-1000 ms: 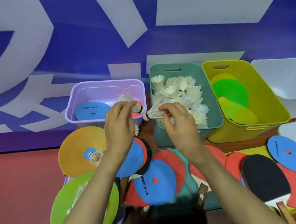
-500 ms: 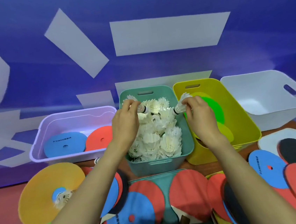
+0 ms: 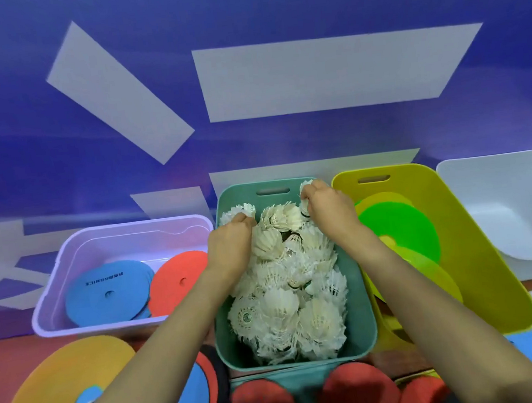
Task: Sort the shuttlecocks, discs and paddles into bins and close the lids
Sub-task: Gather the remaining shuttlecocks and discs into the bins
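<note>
A teal bin (image 3: 356,290) in the middle is heaped with several white shuttlecocks (image 3: 288,300). My left hand (image 3: 229,244) reaches into its far left corner and holds a white shuttlecock (image 3: 239,210) at the fingertips. My right hand (image 3: 327,208) is at the far right corner, fingers curled round another shuttlecock (image 3: 304,187). The lilac bin (image 3: 66,255) on the left holds a blue disc (image 3: 110,293) and a red disc (image 3: 178,281). The yellow bin (image 3: 481,264) on the right holds green and yellow discs (image 3: 402,233).
A white bin (image 3: 521,207) stands at the far right. In front of the bins lie a large orange disc (image 3: 58,390), blue and red discs and red paddles (image 3: 357,392). A blue wall with grey shapes rises behind the bins.
Both hands moved forward and down into the far end of the teal bin with their shuttlecocks. The view has closed in on the bins.
</note>
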